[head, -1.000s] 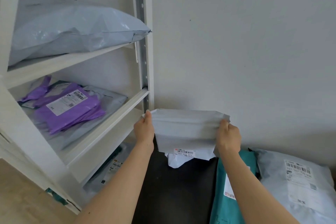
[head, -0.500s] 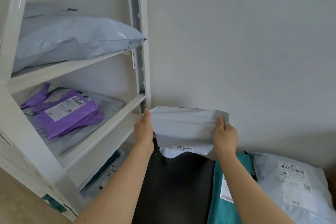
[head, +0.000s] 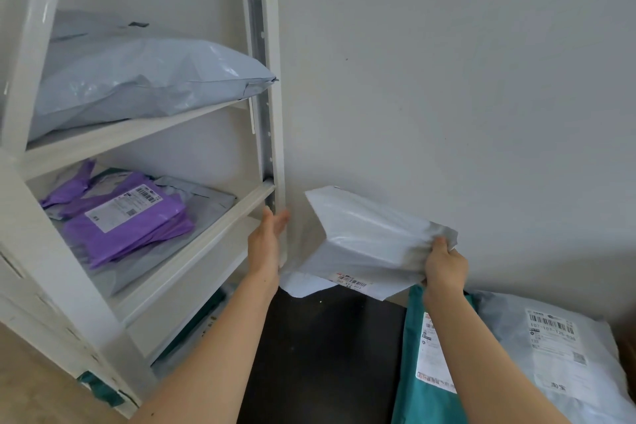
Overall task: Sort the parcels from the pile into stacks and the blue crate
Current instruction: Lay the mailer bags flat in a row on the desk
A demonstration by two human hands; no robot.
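Grey parcel (head: 371,237): held in the air in front of the wall (head: 447,79), just right of the white shelf unit (head: 272,113) and tilted, with its left corner highest. A barcode label (head: 351,283) shows on its lower edge.

Right hand (head: 445,265): fingers (head: 442,244) curl round the parcel's bunched right end and grip it there.

Left hand (head: 268,237): released, fingers (head: 279,217) straight and holding nothing, beside the shelf upright. It is apart from the parcel, whose left corner is just to its right.

Count:
- One parcel in hand.
- Upper shelf: one large pale blue parcel (head: 137,79). Something pale lies behind it; I cannot tell what.
- Middle shelf: purple parcels (head: 127,217) in a stack on a flat grey one (head: 206,196). I cannot tell how many purple ones there are.
- Lower right, by the right forearm: one teal parcel (head: 409,372) and one grey-white labelled parcel (head: 557,354), touching each other, beside a black surface (head: 327,354).

Change from half a second ago: both hands gripped the parcel then, one at each end, and it was held level. Now the left hand has let go, only the right holds it, and it sits at a slant.
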